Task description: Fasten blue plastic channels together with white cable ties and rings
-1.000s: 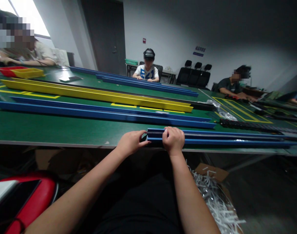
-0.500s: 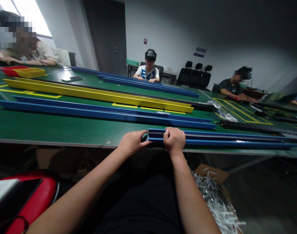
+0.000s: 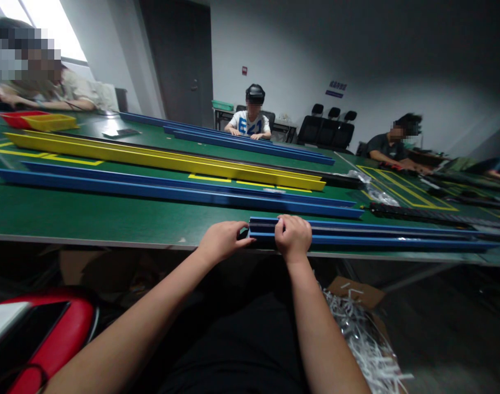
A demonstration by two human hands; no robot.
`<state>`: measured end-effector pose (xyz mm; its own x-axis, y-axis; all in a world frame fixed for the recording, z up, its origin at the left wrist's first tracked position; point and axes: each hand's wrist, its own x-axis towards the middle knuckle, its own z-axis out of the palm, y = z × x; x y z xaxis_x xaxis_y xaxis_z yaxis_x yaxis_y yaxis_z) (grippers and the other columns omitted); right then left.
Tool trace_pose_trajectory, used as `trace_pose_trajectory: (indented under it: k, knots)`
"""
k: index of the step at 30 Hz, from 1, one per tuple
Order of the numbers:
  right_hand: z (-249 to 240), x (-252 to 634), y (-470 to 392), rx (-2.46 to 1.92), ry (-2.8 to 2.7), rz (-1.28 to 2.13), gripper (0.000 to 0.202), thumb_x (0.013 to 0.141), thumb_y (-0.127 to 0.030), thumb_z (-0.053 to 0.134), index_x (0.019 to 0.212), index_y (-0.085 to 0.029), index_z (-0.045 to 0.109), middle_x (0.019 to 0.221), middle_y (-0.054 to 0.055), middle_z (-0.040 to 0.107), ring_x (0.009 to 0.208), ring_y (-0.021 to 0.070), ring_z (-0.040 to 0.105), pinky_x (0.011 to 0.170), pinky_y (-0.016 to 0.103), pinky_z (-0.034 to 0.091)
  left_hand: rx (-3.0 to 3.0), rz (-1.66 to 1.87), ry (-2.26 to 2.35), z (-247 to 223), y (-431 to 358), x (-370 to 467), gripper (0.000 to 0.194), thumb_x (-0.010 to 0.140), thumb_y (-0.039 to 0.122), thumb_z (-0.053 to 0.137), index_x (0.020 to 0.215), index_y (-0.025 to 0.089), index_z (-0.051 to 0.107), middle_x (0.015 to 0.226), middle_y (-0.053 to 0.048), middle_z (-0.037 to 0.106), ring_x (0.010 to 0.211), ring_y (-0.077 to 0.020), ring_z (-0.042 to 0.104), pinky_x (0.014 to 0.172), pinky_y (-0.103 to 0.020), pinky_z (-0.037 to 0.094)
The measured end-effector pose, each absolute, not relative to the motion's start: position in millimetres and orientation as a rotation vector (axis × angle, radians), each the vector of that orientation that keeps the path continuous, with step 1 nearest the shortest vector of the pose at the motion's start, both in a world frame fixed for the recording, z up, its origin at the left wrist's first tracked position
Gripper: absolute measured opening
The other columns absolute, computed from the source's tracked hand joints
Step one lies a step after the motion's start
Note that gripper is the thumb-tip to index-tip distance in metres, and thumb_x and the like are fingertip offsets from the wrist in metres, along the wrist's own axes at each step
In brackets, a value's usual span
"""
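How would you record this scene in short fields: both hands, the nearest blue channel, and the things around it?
Left hand: at the left end of the nearest blue channel; firmness of grip unclear
Right hand: closed around it, near that end
Channel position: along the near edge of the green table
Beyond: another blue channel, then a yellow channel

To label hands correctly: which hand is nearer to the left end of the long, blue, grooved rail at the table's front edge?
Left. The left hand is directly at that end of the rail; the right hand grips it farther right.
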<state>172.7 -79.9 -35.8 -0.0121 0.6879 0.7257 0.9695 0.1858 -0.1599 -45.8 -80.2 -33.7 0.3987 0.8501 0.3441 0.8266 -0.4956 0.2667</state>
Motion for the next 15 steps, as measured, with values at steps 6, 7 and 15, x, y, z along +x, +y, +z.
trace_pose_trajectory:
  k: [6,7,15]
  knots:
    - [-34.0,172.4,-80.8,-1.564,-1.762,-0.506,0.027,0.089,-0.026,0.044,0.092,-0.021,0.070,0.093,0.005,0.071,0.090,0.0201,0.057,0.088,0.035,0.033,2.582,0.686,1.592,-34.0,-80.9,-45.7,0.051,0.083,0.062,0.053,0.121,0.027,0.058,0.091,-0.003,0.071,0.075,-0.0189,0.064,0.062,-0.027,0.040]
    - [-33.8,172.3,-81.1,-1.564,-1.762,-0.506,0.027,0.089,-0.026,0.044,0.092,-0.021,0.070,0.092,0.005,0.071,0.090,0.0201,0.057,0.088,0.035,0.033,2.581,0.686,1.596,-33.9,-81.1,-45.6,0.052,0.083,0.062,0.053,0.121,0.027,0.058,0.091,-0.003,0.071,0.075,-0.0190,0.065,0.062,-0.027,0.040]
    - [-33.9,171.8,-81.4,-1.552,-1.753,-0.505,0.027,0.089,-0.026,0.044,0.092,-0.020,0.071,0.092,0.005,0.071,0.090,0.0199,0.057,0.088,0.035,0.033,2.554,0.705,1.597,-33.5,-81.6,-44.4,0.049,0.082,0.061,0.055,0.118,0.027,0.062,0.089,-0.003,0.071,0.077,-0.0184,0.065,0.065,-0.026,0.042]
